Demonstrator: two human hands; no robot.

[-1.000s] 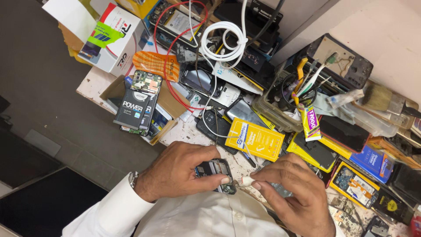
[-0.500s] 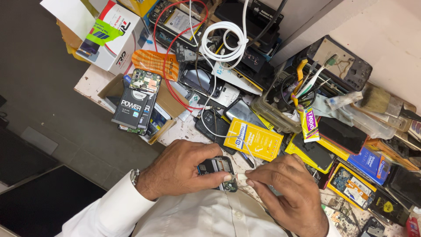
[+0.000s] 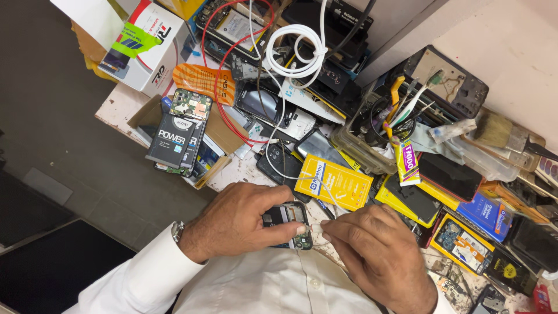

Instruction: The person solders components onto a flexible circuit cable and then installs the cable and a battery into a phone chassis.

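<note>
Holding the opened phone (image 3: 286,224) firmly, the left hand (image 3: 235,224) should keep it steady while right hand (image 3: 378,250) fingers pinch a small pale part (image 3: 317,228) at lower centre.

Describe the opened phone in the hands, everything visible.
The opened phone is a small dark handset with its back cover off, showing a dark frame, a pale metal-looking shield and small parts inside; a camera module sits near its lower corner. It is held low, close to the white shirt, above the cluttered bench edge. The left hand wraps it, thumb along its lower edge. The right hand pinches something small and pale at its right corner; what it is cannot be made out.
</note>
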